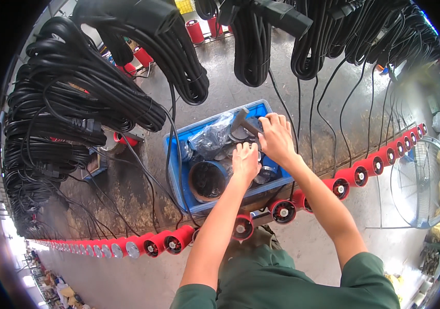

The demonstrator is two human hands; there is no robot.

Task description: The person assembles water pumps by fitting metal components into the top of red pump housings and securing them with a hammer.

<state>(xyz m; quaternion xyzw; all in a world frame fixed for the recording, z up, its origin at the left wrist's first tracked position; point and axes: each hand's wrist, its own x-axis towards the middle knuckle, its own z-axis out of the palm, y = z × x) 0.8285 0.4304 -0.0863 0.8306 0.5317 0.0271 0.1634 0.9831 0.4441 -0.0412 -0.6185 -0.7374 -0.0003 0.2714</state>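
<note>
A blue plastic crate (pixel 177 200) stands on the worn metal bench in front of me. My right hand (pixel 276 136) is at its far right part, its fingers closed round the handle of a hammer (pixel 239 119) whose head points up and to the left. Lower and to the left, my left hand (pixel 245 162) reaches into the crate with fingers bent down among round metal parts (pixel 266 174). Its fingertips are hidden, so what they pinch cannot be made out. Beside it are a dark round tub (pixel 207 180) and a clear plastic bag (pixel 210 138) with parts in it.
Red cylindrical housings (pixel 284 211) with black cords line the bench's near edge in a long row. Thick bundles of black cable (pixel 83 72) hang overhead, their cords dropping beside the crate. At the right stands a large round wire fan guard (pixel 420 183).
</note>
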